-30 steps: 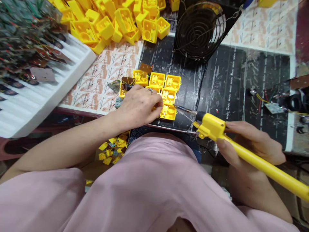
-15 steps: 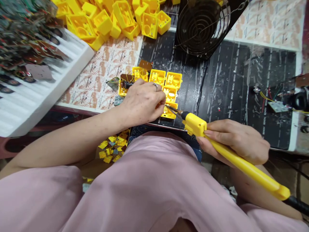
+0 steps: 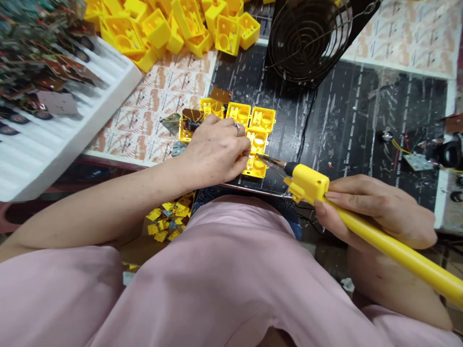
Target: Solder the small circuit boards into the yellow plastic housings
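My right hand (image 3: 383, 207) grips a yellow soldering iron (image 3: 311, 183) by its long handle. The iron's dark tip points left and lies over the small yellow plastic housings (image 3: 263, 118), between the two nearest my body. My left hand (image 3: 219, 147) rests across the left part of this group, fingers curled and bent down. Whatever its fingertips hold is hidden beneath the hand. A brown circuit board (image 3: 220, 95) and a dark cylindrical part with wires (image 3: 190, 124) sit at the housings beyond my left hand.
A pile of yellow housings (image 3: 155, 29) lies at the back left. On the left stands a white foam tray (image 3: 119, 79) loaded with wired boards. A black fan (image 3: 307, 43) stands at the back. Wired parts (image 3: 417, 161) lie right. Below the table edge is a box of yellow pieces (image 3: 168, 221).
My right hand and the soldering iron have shifted right, drawing the tip a little away from my left fingers. My left hand stays nearly in place over the housings.
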`<state>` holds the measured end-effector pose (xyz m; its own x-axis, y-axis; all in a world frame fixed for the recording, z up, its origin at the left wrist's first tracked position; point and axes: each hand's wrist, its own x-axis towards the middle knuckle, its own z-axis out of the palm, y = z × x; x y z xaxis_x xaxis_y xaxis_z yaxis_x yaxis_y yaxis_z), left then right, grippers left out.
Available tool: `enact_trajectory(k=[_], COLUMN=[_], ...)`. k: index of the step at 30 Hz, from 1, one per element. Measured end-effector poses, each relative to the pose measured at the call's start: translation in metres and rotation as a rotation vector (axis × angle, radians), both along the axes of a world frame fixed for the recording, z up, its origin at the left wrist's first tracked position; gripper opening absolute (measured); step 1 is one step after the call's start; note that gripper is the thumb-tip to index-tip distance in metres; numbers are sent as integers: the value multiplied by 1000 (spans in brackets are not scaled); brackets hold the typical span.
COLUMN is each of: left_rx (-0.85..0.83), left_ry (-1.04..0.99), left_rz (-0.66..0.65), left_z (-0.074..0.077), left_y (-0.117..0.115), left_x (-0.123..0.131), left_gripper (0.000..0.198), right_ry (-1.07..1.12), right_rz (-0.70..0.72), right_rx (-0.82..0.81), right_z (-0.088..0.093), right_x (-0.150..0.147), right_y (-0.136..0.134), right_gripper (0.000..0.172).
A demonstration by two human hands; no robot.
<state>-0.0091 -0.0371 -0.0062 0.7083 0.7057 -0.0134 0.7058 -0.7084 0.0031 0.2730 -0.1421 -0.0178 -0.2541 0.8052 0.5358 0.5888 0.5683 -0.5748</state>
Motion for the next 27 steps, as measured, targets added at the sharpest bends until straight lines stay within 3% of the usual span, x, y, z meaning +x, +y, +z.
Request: enact_trajectory(k=[5,10,13,19,24,27], left_rx=[8,12,16,48,75,64], left_ry=[-17,-52,-37,23,42,23], left_rz=[-4,-9,-11,-21,-31,-29], left_z=[-2,-3,-3,0,0,0], left_y=[0,1,1,1,0,0], left_x=[1,1,1,2,2,3], left_gripper=[26,24,25,29,29,28], right_ry=[-33,-142,-118,-33,20,-39], right_rz=[77,141,104,43,69,-58], right_rx=[144,80,18,109,159,58], right_z=[9,16,13,3,8,11], right_x=[-9,-5,1,2,-2,-1], right_y=[7,6,1,3,3,-5], right_gripper=[17,16,12,10,32,55])
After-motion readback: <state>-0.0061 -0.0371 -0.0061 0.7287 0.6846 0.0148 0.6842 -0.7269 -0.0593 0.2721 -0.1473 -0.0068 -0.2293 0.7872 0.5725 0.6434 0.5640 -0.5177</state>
